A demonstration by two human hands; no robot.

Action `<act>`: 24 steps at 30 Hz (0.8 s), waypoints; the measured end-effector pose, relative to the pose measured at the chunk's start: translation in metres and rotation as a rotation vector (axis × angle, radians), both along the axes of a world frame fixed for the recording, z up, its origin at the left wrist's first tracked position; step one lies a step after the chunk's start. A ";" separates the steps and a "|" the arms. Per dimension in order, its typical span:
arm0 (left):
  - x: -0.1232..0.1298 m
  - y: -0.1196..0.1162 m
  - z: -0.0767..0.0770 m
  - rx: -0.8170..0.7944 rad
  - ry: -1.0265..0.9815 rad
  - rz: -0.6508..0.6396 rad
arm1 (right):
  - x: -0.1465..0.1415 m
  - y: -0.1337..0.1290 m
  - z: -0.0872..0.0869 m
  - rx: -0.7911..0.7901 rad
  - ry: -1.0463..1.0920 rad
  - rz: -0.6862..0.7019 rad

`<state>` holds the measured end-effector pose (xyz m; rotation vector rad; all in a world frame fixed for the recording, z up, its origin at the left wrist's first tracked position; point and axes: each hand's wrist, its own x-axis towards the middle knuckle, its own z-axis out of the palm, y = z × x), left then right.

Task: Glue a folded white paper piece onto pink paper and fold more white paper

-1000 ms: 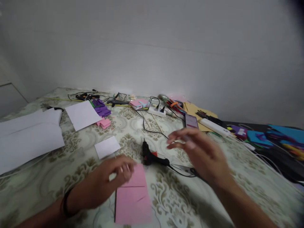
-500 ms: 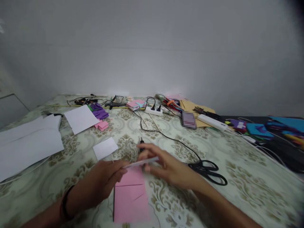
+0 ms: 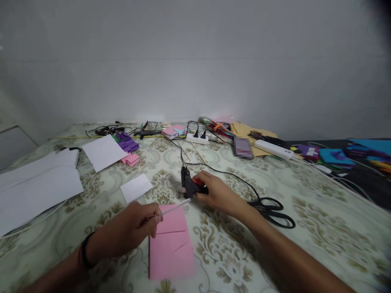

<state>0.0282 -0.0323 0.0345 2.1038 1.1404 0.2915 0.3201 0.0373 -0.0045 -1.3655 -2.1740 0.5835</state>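
Note:
My left hand pinches a thin white piece of paper, seen nearly edge-on, above a pink folded card. Two dark slit-like lines cross the card's face. To the right, my right hand is closed around the handle of a black glue gun with a red trigger. The gun's front end points left and up, just beyond the white paper's tip. A small white card lies flat to the left of the gun.
Black-handled scissors lie by my right forearm. A black cord runs across the patterned tablecloth. White sheets and purple paper pieces are at left. A white power strip and craft supplies line the back.
My right hand has let go of the white paper and taken hold of the glue gun, which is now lifted and turned. My left hand still keeps the paper above the pink card.

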 end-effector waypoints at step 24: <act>0.004 -0.003 0.001 -0.151 -0.138 0.066 | -0.020 -0.020 0.002 -0.253 0.668 -0.038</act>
